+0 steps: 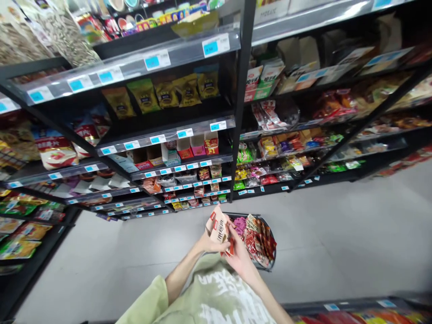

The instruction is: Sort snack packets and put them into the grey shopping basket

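Close in front of my body I hold a small cream snack box [220, 227] with red labels and dark printed characters. My left hand [209, 243] grips its lower left side, the thumb lying across the bottom. Along the right edge, the fingers of my right hand [237, 252] close on the same box. Something red shows at its lower end, and I cannot make out whether it is part of the box. Just beyond my right hand, a dark basket [274, 252] on the floor holds red snack packets [258, 238] and a pink-purple item [240, 225].
Black shelves with blue-and-white price tags rise ahead, stocked with yellow snack bags [165, 93], small cartons [197, 146] and packets [268, 146]. More bags [54, 146] stand at left. Grey tiled floor [151, 247] lies around me. Another shelf edge [357, 306] runs along the lower right.
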Motion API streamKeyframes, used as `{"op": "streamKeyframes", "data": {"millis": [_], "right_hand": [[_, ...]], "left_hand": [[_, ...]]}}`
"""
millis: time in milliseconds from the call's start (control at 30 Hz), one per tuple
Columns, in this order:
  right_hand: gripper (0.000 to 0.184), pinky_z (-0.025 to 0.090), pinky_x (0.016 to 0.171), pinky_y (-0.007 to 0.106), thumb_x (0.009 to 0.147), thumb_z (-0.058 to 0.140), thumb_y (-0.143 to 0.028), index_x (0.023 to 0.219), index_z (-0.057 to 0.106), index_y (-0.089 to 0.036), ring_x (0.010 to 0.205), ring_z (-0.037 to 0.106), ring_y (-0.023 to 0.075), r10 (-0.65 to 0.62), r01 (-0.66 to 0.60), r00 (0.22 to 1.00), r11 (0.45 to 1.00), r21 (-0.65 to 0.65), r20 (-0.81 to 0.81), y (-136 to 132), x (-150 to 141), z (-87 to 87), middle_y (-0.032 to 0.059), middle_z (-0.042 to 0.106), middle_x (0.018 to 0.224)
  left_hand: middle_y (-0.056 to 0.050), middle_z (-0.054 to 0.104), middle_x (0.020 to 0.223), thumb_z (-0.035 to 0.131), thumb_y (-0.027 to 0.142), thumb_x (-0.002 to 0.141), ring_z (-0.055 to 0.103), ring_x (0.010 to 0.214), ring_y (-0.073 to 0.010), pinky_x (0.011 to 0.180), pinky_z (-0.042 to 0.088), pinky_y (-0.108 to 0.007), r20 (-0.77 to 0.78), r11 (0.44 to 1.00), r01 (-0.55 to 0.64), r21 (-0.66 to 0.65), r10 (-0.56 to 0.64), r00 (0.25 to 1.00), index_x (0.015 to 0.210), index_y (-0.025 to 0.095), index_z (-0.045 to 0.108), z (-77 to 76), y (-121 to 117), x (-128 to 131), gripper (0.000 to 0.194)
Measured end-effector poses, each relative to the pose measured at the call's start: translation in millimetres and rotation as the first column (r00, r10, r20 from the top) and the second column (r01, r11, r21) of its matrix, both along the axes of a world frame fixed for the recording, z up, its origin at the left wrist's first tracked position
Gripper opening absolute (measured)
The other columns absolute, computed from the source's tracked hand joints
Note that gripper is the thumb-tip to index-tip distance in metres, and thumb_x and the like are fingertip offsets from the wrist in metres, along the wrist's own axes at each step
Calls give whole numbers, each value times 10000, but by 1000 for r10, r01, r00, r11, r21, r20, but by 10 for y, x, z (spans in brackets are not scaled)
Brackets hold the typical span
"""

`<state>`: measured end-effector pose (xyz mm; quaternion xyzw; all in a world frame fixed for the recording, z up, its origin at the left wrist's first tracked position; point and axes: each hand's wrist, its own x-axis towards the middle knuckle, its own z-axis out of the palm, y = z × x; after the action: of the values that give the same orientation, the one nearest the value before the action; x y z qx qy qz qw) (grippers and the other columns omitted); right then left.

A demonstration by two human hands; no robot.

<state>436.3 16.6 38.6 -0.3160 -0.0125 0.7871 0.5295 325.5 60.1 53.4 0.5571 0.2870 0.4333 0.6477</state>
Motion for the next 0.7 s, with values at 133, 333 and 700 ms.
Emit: {"op": "streamKeyframes", "data": {"millis": [133,333,700], "right_hand": [[514,574,885,387,757,768,-455,1238,643,-326,1109,678,244,1,-4,999,998,-62,-49,65,5,-6,9,707,1246],[365,567,914,392,734,784,-441,1070,722,-313,1158,654,253,6,-13,997,995,-102,-70,138,86,-18,-6,746,1159],[457,556,837,319,700,849,-357,1115,675,-276,983,683,210,105,-160,951,971,176,291,134,394,-367,29,717,1144]], "left_hand": [[-67,563,1142,783,290,661,618,1021,-264,929,522,-454,-12,990,-80,113,82,997,1446,353,309,67,-13,45,920],[-66,608,1068,789,235,589,613,908,-228,965,492,-441,-167,996,2,84,12,986,1280,253,509,68,85,96,745],[-61,591,1190,716,143,523,540,1093,-249,966,436,-363,80,938,-51,-342,83,993,1324,256,527,-241,-61,-4,831]]}}
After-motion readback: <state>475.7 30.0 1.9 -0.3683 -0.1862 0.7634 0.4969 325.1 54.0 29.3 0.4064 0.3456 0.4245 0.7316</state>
